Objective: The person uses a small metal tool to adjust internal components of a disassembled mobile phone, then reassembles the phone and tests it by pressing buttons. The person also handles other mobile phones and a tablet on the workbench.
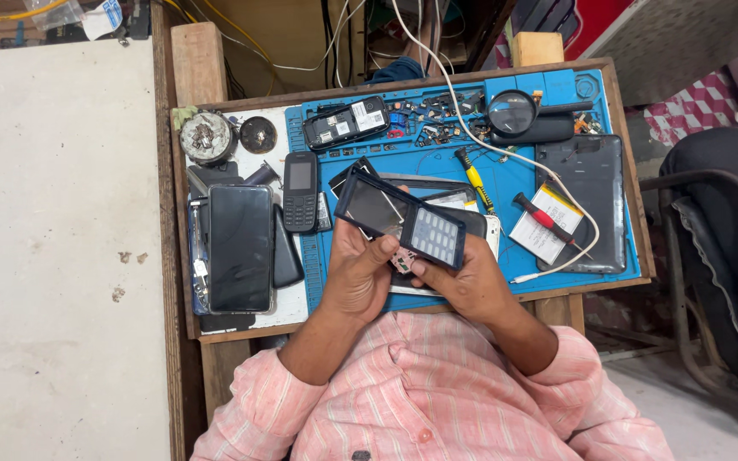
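Both hands hold a dark blue keypad phone front cover (403, 219) with a screen window and grey keypad, tilted above the blue work mat (437, 158). My left hand (359, 273) grips its left, screen end from below, thumb on the edge. My right hand (463, 286) supports the keypad end. A small circuit part (401, 260) shows between the hands, under the cover.
On the wooden bench: a black keypad phone (301, 192), a large black smartphone (240, 248), an opened phone (345, 124), a magnifier (512, 113), yellow (474, 179) and red screwdrivers (544, 218), a battery (546, 224), a black tablet back (593, 201), a white cable (471, 137). A chair (719, 248) stands right.
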